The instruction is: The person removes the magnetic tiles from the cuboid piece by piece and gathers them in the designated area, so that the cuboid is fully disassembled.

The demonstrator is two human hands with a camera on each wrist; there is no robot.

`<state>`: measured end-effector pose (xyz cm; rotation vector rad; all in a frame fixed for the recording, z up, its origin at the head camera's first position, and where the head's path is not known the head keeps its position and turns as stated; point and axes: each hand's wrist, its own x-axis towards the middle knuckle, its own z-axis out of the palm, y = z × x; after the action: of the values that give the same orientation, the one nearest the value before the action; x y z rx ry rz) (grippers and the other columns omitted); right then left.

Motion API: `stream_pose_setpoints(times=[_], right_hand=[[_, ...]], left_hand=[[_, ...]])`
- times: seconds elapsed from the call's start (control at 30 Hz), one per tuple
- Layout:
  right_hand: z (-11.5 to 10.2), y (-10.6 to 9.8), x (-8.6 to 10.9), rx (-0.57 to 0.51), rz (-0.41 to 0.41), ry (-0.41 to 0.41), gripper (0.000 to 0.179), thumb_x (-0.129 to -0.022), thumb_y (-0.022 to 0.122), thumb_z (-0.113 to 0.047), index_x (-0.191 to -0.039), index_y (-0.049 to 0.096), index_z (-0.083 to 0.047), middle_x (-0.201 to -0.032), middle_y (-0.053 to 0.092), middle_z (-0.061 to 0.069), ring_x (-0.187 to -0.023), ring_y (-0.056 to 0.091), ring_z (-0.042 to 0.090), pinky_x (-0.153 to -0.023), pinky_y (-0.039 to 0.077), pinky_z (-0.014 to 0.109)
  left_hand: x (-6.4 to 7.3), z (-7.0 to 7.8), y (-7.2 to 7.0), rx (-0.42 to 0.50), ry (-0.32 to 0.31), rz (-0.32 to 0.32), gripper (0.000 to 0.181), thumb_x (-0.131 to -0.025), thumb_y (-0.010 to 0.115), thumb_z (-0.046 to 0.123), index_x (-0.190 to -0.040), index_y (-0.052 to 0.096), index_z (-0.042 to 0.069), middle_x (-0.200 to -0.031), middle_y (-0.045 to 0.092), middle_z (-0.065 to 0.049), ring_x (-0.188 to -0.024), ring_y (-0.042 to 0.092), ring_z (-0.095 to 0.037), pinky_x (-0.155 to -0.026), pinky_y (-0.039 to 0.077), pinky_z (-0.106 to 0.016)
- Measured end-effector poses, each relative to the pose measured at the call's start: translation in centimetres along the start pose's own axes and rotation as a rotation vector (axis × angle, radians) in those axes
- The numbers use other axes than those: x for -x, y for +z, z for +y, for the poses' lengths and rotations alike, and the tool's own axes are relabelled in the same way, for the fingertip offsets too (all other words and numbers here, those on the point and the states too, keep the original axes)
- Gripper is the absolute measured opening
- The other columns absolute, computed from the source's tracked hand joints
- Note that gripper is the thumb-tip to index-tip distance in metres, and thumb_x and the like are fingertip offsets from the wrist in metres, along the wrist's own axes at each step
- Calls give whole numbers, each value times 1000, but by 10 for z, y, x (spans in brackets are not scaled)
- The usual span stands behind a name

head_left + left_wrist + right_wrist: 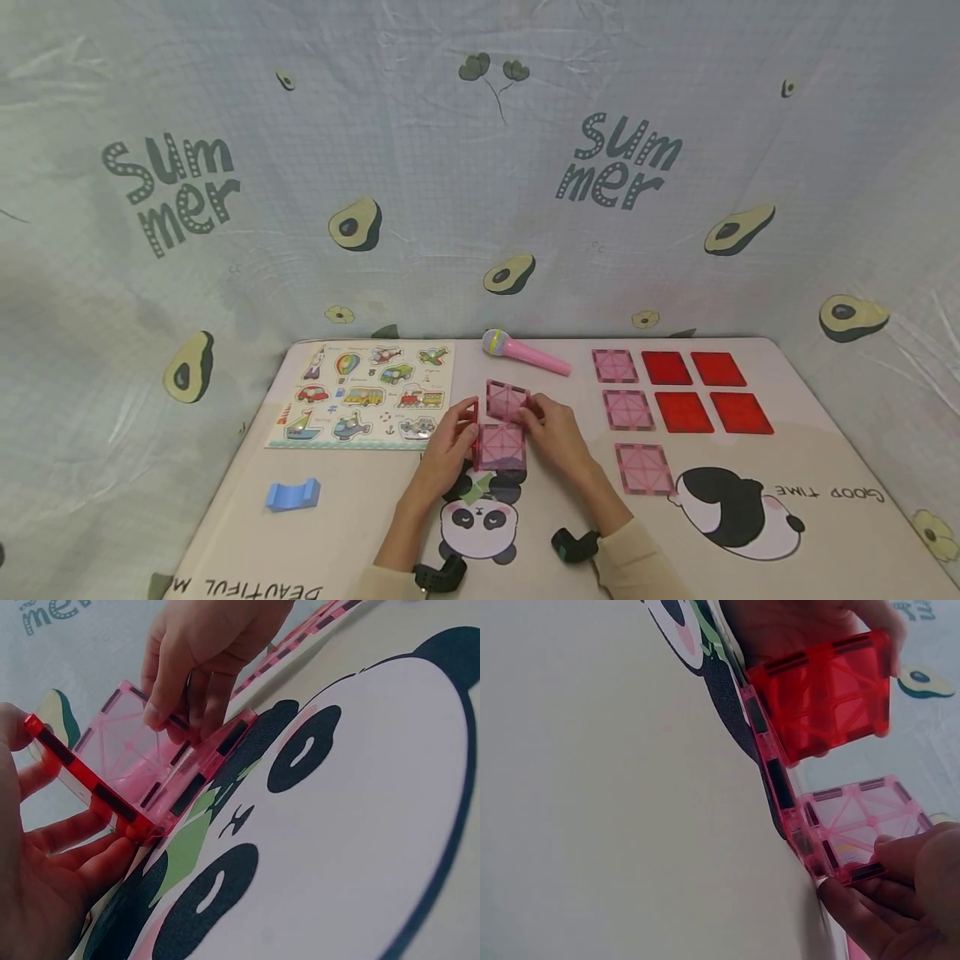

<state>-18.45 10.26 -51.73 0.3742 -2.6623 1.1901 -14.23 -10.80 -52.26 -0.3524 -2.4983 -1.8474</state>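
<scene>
A pink magnetic tile lies flat above the printed panda on the table. My left hand holds a red magnetic tile upright along its left side, thumb and fingers about the tile's edges. At the far side, my right hand pinches a second pink magnetic tile by its right edge, thumb on the near face. This second tile stands raised, its lower edge by the flat tile. Whether the edges fully touch is hard to tell.
More pink tiles and several red tiles lie flat at the right. A pink toy microphone lies behind the hands. At the left are a picture puzzle board and a blue block. A printed cloth hangs behind.
</scene>
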Motion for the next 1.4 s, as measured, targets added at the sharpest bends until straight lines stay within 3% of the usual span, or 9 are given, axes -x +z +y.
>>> stream_pose_setpoints(times=[0.4,0.8,1.4], right_hand=[[2,-19,-2,-62,96,-57,11,-94,69,-11,-100,67,-3,-85,71,8,-75,66,13,-68,62,29],[3,-43,5,-132,124,29,22,-95,68,-10,-114,65,0,-99,72,12,-80,68,17,-70,59,19],[4,-87,24,-80,116,153,29,-99,64,-23,-124,62,-8,-115,70,10,-98,67,22,-79,49,6]], left_hand=[[-1,2,1,-3,8,-1,48,-105,47,22,-150,40,9,-136,53,-22,-127,57,-39,-98,57,-48],[-1,-1,1,18,-1,-1,47,-105,48,21,-150,41,11,-138,53,-21,-129,56,-39,-98,57,-48],[-1,-1,0,4,18,-1,47,-105,46,22,-150,40,10,-137,53,-23,-127,57,-40,-96,58,-45]])
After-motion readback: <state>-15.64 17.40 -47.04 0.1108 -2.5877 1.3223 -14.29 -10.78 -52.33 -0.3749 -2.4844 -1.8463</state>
